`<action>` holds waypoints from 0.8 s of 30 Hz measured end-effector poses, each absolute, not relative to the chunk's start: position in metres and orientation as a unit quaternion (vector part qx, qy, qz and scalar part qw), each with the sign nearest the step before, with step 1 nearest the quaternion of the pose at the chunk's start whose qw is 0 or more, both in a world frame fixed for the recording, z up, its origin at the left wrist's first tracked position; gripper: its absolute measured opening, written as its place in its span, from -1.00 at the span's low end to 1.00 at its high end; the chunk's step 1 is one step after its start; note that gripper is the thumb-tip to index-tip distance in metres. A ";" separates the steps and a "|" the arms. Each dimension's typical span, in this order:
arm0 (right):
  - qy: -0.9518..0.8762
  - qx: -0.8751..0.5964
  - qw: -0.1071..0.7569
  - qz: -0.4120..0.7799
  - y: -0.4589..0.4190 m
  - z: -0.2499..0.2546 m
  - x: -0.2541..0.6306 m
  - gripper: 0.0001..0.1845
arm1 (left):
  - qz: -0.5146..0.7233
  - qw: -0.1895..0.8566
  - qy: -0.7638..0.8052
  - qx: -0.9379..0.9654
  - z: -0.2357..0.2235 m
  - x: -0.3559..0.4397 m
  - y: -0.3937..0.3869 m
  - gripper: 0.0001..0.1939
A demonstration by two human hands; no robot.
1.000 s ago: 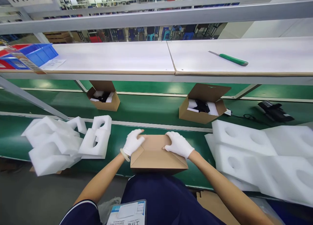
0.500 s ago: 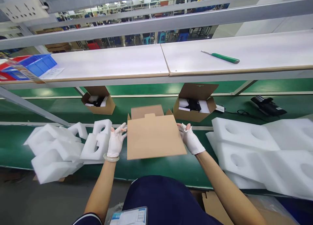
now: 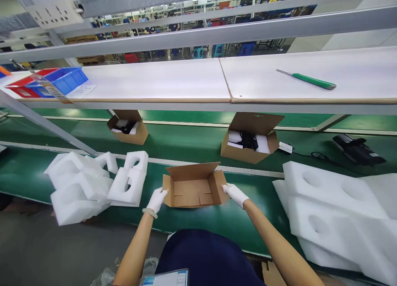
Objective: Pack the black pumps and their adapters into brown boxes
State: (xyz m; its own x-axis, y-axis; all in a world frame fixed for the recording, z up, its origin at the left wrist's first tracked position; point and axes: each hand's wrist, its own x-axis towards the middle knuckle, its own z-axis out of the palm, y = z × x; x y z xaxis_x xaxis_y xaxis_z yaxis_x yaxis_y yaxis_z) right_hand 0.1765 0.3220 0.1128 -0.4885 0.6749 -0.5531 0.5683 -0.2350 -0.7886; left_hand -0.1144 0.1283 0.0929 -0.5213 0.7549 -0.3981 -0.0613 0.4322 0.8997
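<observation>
An open cardboard box (image 3: 192, 174) sits in front of me on the green work surface, its inside facing up and nothing visible in it. My left hand (image 3: 157, 200), in a white glove, is closed on the box's left side flap. On the opposite side, my gloved right hand (image 3: 236, 195) pinches the right flap. White foam inserts with cut-outs (image 3: 132, 180) lie just left of my left hand. Some fingertips are hidden behind the cardboard.
Foam pieces (image 3: 79, 184) are piled at left, and larger foam blocks (image 3: 328, 211) at right. Two filled cartons (image 3: 132, 133) (image 3: 248, 147) stand farther back. A black device (image 3: 358, 149) with a cable lies right. A green-handled tool (image 3: 313, 80) rests on the white shelf (image 3: 161, 81).
The box has tipped from showing its outer panel to showing its open inside, and sits lower. Both hands, loosely spread at its sides before, now grip the side flaps. The view has shifted left.
</observation>
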 end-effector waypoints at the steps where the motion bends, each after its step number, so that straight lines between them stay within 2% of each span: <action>1: -0.595 -0.498 0.044 0.630 0.326 0.111 0.182 -0.64 | 0.477 0.443 0.724 0.228 0.092 -0.118 0.126 -0.53; 3: -0.596 -0.517 0.045 0.613 0.338 0.117 0.187 -0.62 | 0.479 0.465 0.712 0.215 0.090 -0.123 0.124 -0.54; 6: -0.709 -0.563 0.115 0.409 0.358 0.151 0.174 -0.47 | 0.483 0.460 0.715 0.209 0.090 -0.121 0.123 -0.54; 8: -0.799 -0.507 0.177 0.272 0.367 0.184 0.150 -0.36 | 0.484 0.429 0.734 0.208 0.093 -0.120 0.124 -0.52; 9: -0.844 -0.446 0.182 0.236 0.370 0.199 0.134 -0.33 | 0.483 0.408 0.746 0.207 0.095 -0.121 0.124 -0.52; 11: -0.919 -0.309 0.129 0.207 0.368 0.224 0.098 -0.34 | 0.484 0.364 0.771 0.198 0.101 -0.128 0.122 -0.52; 13: -0.957 -0.216 0.035 0.191 0.361 0.235 0.065 -0.44 | 0.476 0.295 0.808 0.185 0.109 -0.144 0.116 -0.49; 16: -0.965 -0.212 -0.073 0.139 0.349 0.231 0.032 -0.57 | 0.387 0.138 0.894 0.178 0.121 -0.173 0.101 -0.38; 18: -0.963 -0.229 -0.089 0.110 0.344 0.223 0.023 -0.61 | 0.300 0.066 0.933 0.187 0.126 -0.190 0.090 -0.33; 20: -0.966 -0.224 -0.083 0.099 0.341 0.217 0.021 -0.62 | 0.243 0.051 0.949 0.194 0.127 -0.202 0.083 -0.30; 24: -0.969 -0.228 -0.066 0.071 0.338 0.214 0.022 -0.64 | 0.239 0.073 0.949 0.191 0.128 -0.210 0.081 -0.31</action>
State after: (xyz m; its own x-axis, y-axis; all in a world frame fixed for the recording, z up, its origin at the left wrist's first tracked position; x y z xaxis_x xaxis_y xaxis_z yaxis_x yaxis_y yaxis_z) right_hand 0.0219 0.3382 0.2142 -0.8872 0.4324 -0.1606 0.4512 0.8859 -0.1074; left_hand -0.2099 0.0810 0.1277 -0.9162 0.3979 -0.0474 0.3282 0.8131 0.4809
